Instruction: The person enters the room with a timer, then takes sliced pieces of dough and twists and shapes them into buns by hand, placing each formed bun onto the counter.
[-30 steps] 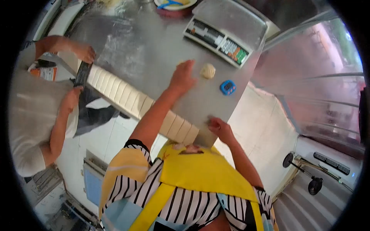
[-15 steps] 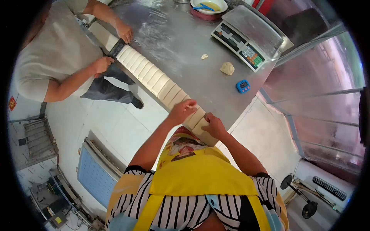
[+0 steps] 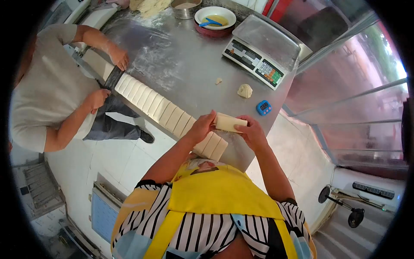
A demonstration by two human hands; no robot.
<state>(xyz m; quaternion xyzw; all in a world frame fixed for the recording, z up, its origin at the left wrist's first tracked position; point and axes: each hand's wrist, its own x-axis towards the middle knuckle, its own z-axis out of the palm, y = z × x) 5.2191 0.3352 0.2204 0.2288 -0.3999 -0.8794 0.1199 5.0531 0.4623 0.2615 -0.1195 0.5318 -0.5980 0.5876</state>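
Observation:
A pale, block-shaped piece of dough (image 3: pixel 230 123) is held level between my two hands, above the steel table's front edge. My left hand (image 3: pixel 202 128) grips its left end, and my right hand (image 3: pixel 252 133) grips the right end with the thumb on top. Below and to the left lies a long row of cut dough pieces (image 3: pixel 160 110), set side by side along the table edge. The nearest pieces of that row (image 3: pixel 214 146) sit just under my left wrist.
At the row's far end, a co-worker (image 3: pixel 51 82) holds a dark broad blade (image 3: pixel 114 78) with both hands. The steel table (image 3: pixel 189 77) also carries a scale (image 3: pixel 258 56), blue timer (image 3: pixel 264 108), dough lump (image 3: pixel 245 91), small scrap (image 3: pixel 218 80), white bowl (image 3: pixel 221 14) and metal pot (image 3: pixel 185 9).
Both my hands were at the near end of the row; now they hold one dough piece lifted off it. The view has shifted, and the co-worker's blade is still at the far end.

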